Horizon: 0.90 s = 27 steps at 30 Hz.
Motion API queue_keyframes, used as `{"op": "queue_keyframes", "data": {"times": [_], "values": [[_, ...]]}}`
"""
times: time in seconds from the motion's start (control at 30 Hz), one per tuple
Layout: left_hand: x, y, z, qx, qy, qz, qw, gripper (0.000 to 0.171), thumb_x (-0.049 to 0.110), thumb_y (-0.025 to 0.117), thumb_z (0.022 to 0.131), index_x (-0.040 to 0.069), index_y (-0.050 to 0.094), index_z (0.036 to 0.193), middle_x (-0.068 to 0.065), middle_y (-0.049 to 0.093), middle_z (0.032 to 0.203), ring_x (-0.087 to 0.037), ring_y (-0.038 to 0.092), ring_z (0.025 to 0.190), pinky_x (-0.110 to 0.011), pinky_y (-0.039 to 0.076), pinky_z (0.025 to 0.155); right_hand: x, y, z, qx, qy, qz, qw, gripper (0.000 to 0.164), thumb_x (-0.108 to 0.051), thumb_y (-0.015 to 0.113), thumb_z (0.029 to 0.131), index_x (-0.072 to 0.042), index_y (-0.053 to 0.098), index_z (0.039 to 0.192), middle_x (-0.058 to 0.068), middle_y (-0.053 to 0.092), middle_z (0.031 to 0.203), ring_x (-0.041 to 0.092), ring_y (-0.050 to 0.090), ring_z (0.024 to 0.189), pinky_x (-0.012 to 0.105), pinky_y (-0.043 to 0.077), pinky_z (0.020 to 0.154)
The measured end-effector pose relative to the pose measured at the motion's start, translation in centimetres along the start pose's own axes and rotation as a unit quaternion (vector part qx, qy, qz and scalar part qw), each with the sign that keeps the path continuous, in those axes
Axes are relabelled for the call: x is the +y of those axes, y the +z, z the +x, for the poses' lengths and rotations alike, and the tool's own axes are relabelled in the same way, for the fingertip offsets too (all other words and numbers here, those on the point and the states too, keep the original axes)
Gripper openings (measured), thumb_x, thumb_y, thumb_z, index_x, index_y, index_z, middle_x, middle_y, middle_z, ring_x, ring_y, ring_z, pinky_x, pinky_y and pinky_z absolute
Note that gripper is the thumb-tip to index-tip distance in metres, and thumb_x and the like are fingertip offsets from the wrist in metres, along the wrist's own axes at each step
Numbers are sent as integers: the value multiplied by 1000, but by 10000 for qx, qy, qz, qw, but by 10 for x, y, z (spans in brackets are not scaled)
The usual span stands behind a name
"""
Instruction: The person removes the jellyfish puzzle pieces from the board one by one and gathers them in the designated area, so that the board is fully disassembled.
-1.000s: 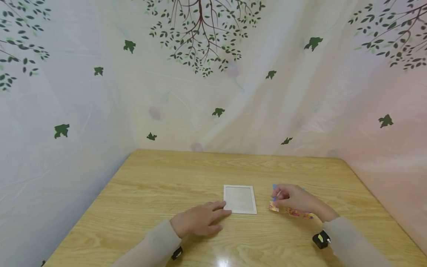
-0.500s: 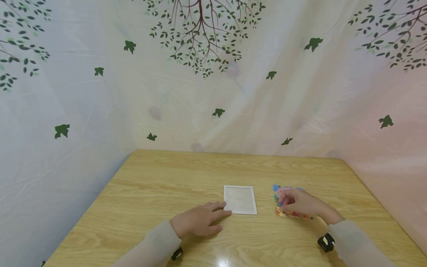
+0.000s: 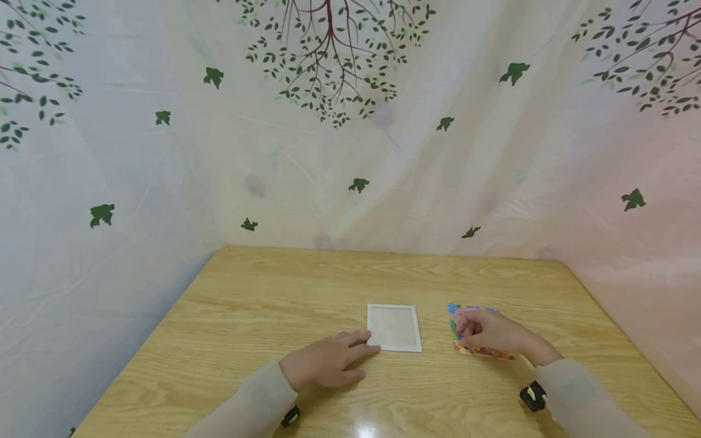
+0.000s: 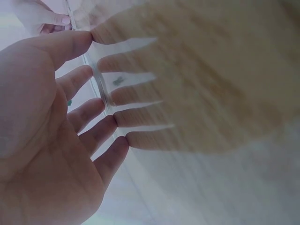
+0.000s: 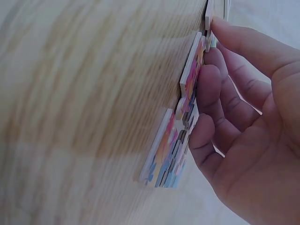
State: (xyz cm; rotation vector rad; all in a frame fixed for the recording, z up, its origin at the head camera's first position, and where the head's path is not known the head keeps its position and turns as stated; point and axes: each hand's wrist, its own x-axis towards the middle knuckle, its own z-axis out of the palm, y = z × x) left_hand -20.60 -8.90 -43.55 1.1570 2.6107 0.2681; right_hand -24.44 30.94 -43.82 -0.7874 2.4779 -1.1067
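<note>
My right hand (image 3: 495, 328) bends over a colourful jigsaw puzzle (image 3: 495, 353) on the table, hiding much of its middle. Thumb and fingertips pinch the corner puzzle piece (image 3: 461, 348) at its near left, which lies in line with the bottom row. In the right wrist view, the thumb meets that puzzle piece (image 5: 208, 18), and the joined pieces (image 5: 165, 152) lie flat below the curled fingers. Left of the puzzle is a shallow white frame (image 3: 418, 328). My left hand (image 3: 325, 360) rests with fingers spread, two fingertips on the frame's near left corner.
The pale wooden table (image 3: 263, 286) ends at a hanging cloth (image 3: 306, 182) printed with branches and leaves, which also closes in both sides. Black wrist cameras sit under both sleeves.
My right hand has slid the corner puzzle piece rightward against the bottom row, moving mostly in the first half second. The left hand and the frame have stayed put.
</note>
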Motion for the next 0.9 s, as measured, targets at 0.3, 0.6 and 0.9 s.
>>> {"op": "queue_keyframes", "data": {"times": [0.3, 0.6, 0.9], "values": [[0, -1, -1, 12, 18, 14, 10000, 55, 37, 56, 108, 27, 42, 160, -3, 33, 168, -25, 34, 152, -42, 34, 122, -2, 1, 0, 40, -101, 25, 9999, 16, -9, 71, 98, 2, 62, 108, 5, 62, 92, 9, 59, 77, 22, 53, 69], [0, -2, -3, 38, 10, -60, 10000, 55, 37, 57, 107, 27, 43, 159, -3, 34, 167, -26, 35, 152, -44, 35, 121, -2, 2, 0, 73, -44, 88, 9999, 17, -10, 71, 98, 0, 63, 109, 5, 62, 94, 9, 59, 77, 23, 54, 69], [-2, -3, 0, 107, 65, -159, 9998, 54, 37, 62, 105, 25, 49, 156, -5, 38, 165, -26, 38, 150, -42, 37, 120, -1, -6, -7, 506, 157, -483, 9974, 21, -23, 73, 99, -8, 69, 112, -1, 67, 98, 8, 61, 85, 25, 54, 74]]}}
